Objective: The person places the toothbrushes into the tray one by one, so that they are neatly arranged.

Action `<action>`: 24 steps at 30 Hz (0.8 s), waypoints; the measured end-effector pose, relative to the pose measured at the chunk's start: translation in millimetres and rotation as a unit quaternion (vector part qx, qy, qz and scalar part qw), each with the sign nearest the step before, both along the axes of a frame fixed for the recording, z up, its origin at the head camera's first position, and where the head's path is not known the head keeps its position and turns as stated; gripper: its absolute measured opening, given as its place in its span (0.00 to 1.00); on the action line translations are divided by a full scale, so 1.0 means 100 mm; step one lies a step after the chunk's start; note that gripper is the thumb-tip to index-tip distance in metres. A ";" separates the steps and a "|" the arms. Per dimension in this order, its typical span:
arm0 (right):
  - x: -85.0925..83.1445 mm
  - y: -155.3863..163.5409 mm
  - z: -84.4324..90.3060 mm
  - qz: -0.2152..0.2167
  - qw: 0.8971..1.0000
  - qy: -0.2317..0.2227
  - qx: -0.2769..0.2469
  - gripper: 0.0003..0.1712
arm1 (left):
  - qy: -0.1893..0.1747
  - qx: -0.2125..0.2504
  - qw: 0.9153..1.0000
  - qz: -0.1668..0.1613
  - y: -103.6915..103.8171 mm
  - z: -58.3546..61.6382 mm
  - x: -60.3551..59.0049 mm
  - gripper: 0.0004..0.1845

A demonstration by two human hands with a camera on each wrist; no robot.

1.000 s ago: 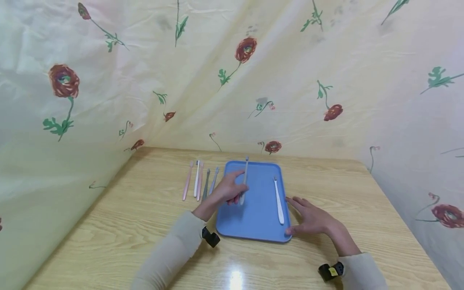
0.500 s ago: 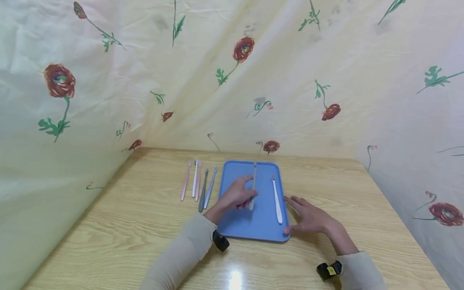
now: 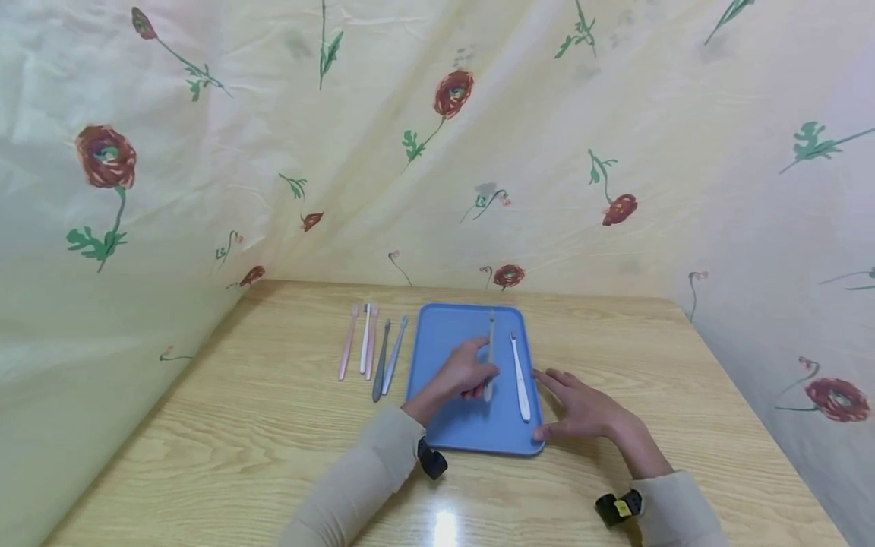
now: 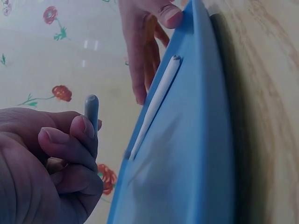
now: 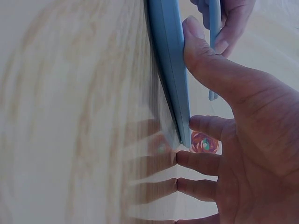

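Note:
My left hand (image 3: 465, 370) pinches a pale grey-blue toothbrush (image 3: 491, 346) over the blue tray (image 3: 472, 434), with the head pointing to the tray's far side. In the left wrist view, the handle end (image 4: 91, 109) stands out past the curled fingers, and a shadow falls on the tray. To its right, a white toothbrush (image 3: 521, 384) lies lengthwise on the tray near the right rim. My right hand (image 3: 581, 408) is spread along that rim. In the right wrist view, its thumb lies against the tray's side (image 5: 170, 56), and the other fingertips reach the rim and table.
Left of the tray, several toothbrushes lie side by side on the wooden table (image 3: 225, 425): a pink one (image 3: 347, 346), a white one (image 3: 365, 342), a dark grey one (image 3: 380, 365) and a light blue one (image 3: 394, 357) among them. Flowered cloth (image 3: 376, 152) hangs behind and at both sides.
My left hand has carried the held toothbrush rightward across the tray, closer to the white toothbrush. The right hand keeps its place at the rim. The view has shifted slightly.

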State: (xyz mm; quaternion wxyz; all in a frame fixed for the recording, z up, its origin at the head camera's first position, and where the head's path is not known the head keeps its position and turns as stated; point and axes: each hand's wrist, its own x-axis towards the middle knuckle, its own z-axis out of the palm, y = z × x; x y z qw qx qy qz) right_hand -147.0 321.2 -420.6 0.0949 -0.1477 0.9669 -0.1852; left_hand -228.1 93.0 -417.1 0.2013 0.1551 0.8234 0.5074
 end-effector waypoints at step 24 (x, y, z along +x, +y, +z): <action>-0.01 -0.01 0.00 -0.001 1.000 -0.005 0.004 0.63 | -0.010 -0.026 0.999 0.034 0.31 -0.12 0.12 0.35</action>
